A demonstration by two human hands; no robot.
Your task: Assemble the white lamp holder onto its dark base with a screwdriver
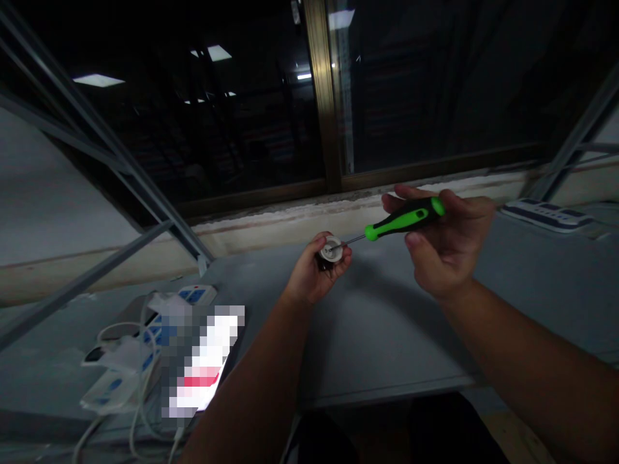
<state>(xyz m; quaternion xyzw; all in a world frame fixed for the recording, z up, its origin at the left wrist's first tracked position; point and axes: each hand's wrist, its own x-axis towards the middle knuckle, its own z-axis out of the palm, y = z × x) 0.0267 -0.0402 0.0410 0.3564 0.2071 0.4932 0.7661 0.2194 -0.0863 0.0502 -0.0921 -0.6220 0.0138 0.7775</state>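
In the middle of the view, my left hand [314, 270] is closed round a small round white part [331, 249] with a dark underside. Its exact kind is hard to make out. The white face is turned up towards me, and small recesses show in it. My right hand [447, 241] loosely grips a green and black screwdriver [403, 219] by the handle, fingers behind it and thumb below. The thin metal shaft slopes down to the left, and its tip meets the white face. Both hands are above the grey table [382, 328].
At left lie white power strips [113, 390] with blue sockets and tangled cables, beside a lit, blurred-out screen [213, 354]. Another power strip [546, 216] lies at the right rear. Metal frame bars [145, 193] slant up at left. A dark window [242, 129] stands behind the table.
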